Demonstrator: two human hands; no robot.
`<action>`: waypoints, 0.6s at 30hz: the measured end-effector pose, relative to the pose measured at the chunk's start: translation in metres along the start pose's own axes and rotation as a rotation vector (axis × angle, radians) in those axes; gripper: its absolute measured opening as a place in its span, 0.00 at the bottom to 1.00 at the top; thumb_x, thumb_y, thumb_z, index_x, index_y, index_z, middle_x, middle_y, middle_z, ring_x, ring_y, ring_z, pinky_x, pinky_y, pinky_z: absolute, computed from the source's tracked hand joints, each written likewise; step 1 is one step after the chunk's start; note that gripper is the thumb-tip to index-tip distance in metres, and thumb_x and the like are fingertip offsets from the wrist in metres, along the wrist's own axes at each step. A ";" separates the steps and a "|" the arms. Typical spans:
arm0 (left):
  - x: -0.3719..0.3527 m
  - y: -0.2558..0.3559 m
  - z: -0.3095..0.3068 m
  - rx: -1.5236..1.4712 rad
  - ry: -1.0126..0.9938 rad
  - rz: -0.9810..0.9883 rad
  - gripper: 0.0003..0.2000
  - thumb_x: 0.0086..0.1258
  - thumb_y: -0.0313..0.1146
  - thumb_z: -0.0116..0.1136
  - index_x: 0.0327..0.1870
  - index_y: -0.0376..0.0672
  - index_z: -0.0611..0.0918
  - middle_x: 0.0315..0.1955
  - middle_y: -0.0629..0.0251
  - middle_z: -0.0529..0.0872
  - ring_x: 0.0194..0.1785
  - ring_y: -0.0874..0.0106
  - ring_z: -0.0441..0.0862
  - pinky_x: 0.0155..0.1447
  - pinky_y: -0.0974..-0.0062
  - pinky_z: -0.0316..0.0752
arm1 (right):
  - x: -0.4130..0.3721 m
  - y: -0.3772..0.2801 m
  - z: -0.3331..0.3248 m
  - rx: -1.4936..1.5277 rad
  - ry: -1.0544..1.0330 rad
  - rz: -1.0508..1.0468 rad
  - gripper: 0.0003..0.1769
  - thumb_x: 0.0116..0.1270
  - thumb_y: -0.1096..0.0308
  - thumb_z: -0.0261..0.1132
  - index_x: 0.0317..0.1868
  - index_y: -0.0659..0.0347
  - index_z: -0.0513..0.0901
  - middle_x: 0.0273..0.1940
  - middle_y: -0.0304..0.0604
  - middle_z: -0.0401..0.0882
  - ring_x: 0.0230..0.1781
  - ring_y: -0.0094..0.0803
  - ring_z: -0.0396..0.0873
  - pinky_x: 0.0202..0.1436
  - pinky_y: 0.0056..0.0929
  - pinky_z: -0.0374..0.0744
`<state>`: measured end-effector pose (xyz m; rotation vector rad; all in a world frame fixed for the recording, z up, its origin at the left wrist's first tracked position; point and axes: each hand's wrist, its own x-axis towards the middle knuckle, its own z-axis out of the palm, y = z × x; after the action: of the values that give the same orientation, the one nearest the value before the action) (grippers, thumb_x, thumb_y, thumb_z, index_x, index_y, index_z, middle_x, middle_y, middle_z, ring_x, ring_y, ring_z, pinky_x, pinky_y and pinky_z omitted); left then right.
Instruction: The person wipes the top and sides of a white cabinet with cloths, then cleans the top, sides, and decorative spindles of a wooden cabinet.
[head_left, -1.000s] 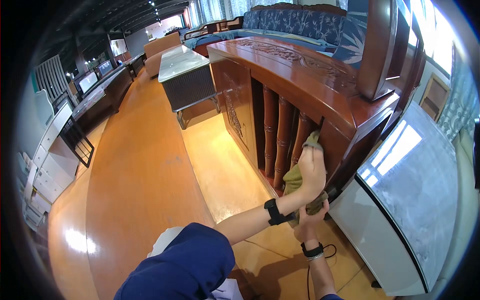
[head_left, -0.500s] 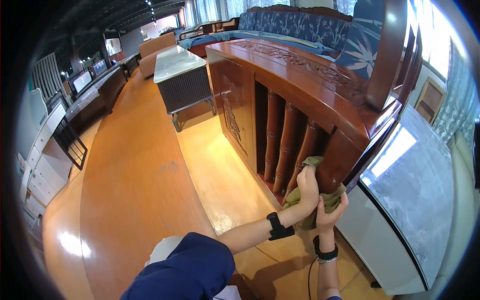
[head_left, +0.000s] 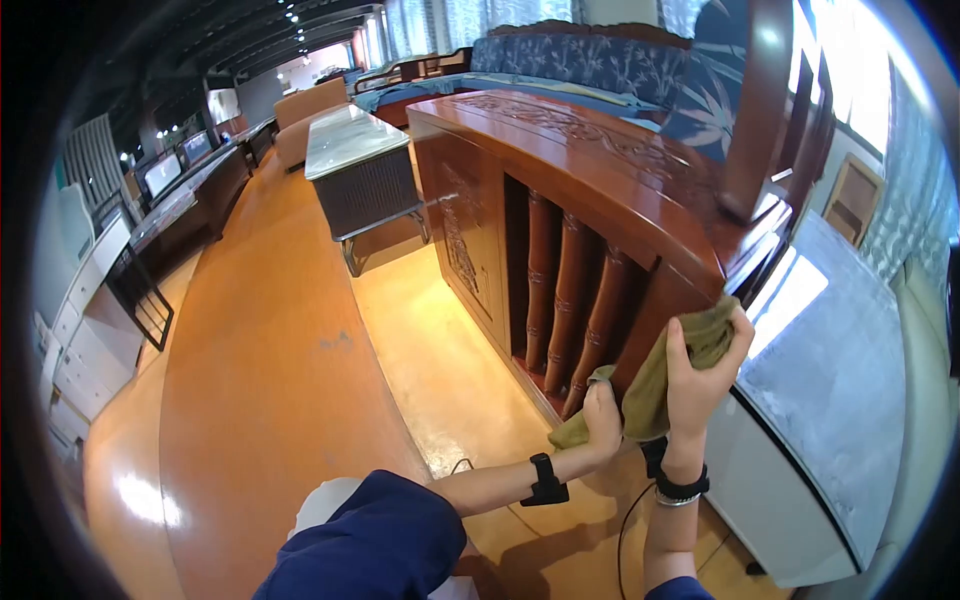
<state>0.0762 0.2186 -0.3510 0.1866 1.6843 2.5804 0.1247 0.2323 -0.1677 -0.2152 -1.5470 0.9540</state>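
A green cloth [head_left: 650, 395] hangs between both hands at the near corner of a carved reddish-brown wooden sofa arm [head_left: 560, 135] with bamboo-shaped slats [head_left: 572, 290]. My right hand [head_left: 705, 375], fingers raised and curled round the upper part of the cloth, holds it against the corner post. Lower and to the left, my left hand [head_left: 602, 418] grips the other part of the cloth near the post's foot. Each wrist wears a black band.
A grey marble-like table [head_left: 830, 345] stands close on the right. Behind are a low marble-topped table [head_left: 355, 140] and a blue-cushioned sofa [head_left: 590, 65]. White drawers [head_left: 90, 290] stand far left. A thin cable [head_left: 625, 530] lies near my right forearm.
My right hand has risen along the post to its upper corner, drawing its part of the cloth upward. My left hand has moved slightly down.
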 end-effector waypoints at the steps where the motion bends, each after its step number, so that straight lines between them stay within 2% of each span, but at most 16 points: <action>1: 0.000 -0.008 -0.002 0.101 0.009 0.060 0.13 0.70 0.35 0.38 0.32 0.34 0.71 0.27 0.57 0.72 0.33 0.65 0.69 0.40 0.67 0.65 | 0.000 -0.004 -0.001 -0.015 -0.007 0.006 0.27 0.53 0.74 0.69 0.51 0.64 0.66 0.43 0.41 0.67 0.42 0.28 0.69 0.49 0.25 0.70; 2: -0.001 -0.017 0.000 0.194 0.009 0.119 0.13 0.70 0.35 0.40 0.33 0.34 0.71 0.28 0.56 0.73 0.33 0.63 0.70 0.40 0.67 0.65 | 0.002 -0.005 -0.001 -0.038 -0.011 0.006 0.27 0.53 0.74 0.69 0.51 0.64 0.66 0.43 0.41 0.67 0.42 0.28 0.69 0.49 0.25 0.70; 3: -0.001 -0.025 -0.005 0.557 -0.064 0.218 0.11 0.69 0.36 0.44 0.36 0.34 0.71 0.32 0.54 0.75 0.36 0.59 0.71 0.44 0.65 0.66 | 0.000 -0.003 0.001 -0.037 0.022 -0.021 0.27 0.52 0.73 0.70 0.50 0.64 0.67 0.44 0.42 0.68 0.43 0.28 0.70 0.49 0.26 0.70; 4: -0.003 -0.020 -0.004 0.466 -0.044 0.287 0.11 0.67 0.36 0.48 0.37 0.35 0.70 0.32 0.56 0.75 0.37 0.62 0.73 0.43 0.66 0.69 | -0.004 -0.001 0.003 -0.101 0.058 -0.075 0.27 0.51 0.73 0.70 0.50 0.64 0.67 0.44 0.45 0.69 0.43 0.32 0.71 0.48 0.27 0.71; 6: -0.006 -0.011 -0.007 0.224 -0.152 0.055 0.11 0.68 0.34 0.48 0.42 0.35 0.72 0.37 0.58 0.78 0.42 0.66 0.77 0.43 0.68 0.73 | -0.011 0.014 0.007 -0.198 0.111 -0.233 0.27 0.51 0.74 0.70 0.50 0.64 0.67 0.44 0.48 0.69 0.42 0.37 0.72 0.47 0.29 0.72; 7: -0.010 0.004 -0.006 0.242 -0.179 0.026 0.11 0.68 0.34 0.48 0.42 0.35 0.72 0.37 0.58 0.78 0.42 0.66 0.77 0.43 0.68 0.73 | -0.013 0.016 0.006 -0.159 0.085 -0.212 0.27 0.50 0.74 0.70 0.50 0.64 0.67 0.43 0.49 0.69 0.42 0.39 0.72 0.46 0.29 0.72; 9: -0.013 0.038 -0.005 -0.262 -0.451 -0.007 0.18 0.68 0.35 0.50 0.57 0.40 0.67 0.51 0.65 0.73 0.50 0.74 0.73 0.54 0.74 0.70 | -0.022 0.028 0.002 -0.054 0.027 -0.124 0.28 0.50 0.75 0.71 0.49 0.64 0.67 0.42 0.50 0.70 0.41 0.41 0.73 0.44 0.31 0.73; 12: 0.001 0.026 -0.015 -0.267 -0.503 0.012 0.19 0.70 0.35 0.49 0.58 0.40 0.66 0.51 0.65 0.73 0.52 0.73 0.73 0.55 0.75 0.69 | -0.038 0.045 -0.003 0.010 0.014 -0.141 0.28 0.48 0.76 0.71 0.49 0.63 0.66 0.40 0.50 0.71 0.37 0.40 0.74 0.41 0.30 0.75; 13: -0.007 0.037 -0.005 -0.302 -0.387 0.021 0.17 0.71 0.35 0.44 0.54 0.33 0.70 0.43 0.59 0.80 0.44 0.69 0.80 0.47 0.73 0.76 | -0.044 0.050 -0.005 0.007 0.030 -0.131 0.28 0.48 0.76 0.71 0.49 0.63 0.66 0.40 0.50 0.71 0.37 0.40 0.74 0.41 0.30 0.75; 16: 0.000 0.028 -0.012 -0.100 -0.402 0.047 0.16 0.70 0.36 0.43 0.53 0.33 0.70 0.43 0.59 0.79 0.44 0.69 0.79 0.47 0.73 0.75 | -0.069 0.068 -0.015 -0.001 -0.024 -0.075 0.28 0.48 0.77 0.71 0.48 0.63 0.66 0.40 0.49 0.71 0.37 0.39 0.74 0.41 0.29 0.75; 18: 0.008 0.020 -0.022 0.081 -0.408 0.079 0.16 0.70 0.37 0.43 0.52 0.34 0.70 0.42 0.58 0.79 0.44 0.69 0.79 0.47 0.73 0.74 | -0.090 0.087 -0.020 -0.027 -0.106 -0.060 0.30 0.51 0.76 0.71 0.52 0.65 0.65 0.41 0.44 0.72 0.39 0.29 0.75 0.45 0.26 0.74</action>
<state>0.0658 0.1914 -0.3409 0.7396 1.6500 2.3150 0.1312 0.2407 -0.2942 -0.1387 -1.6552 0.9103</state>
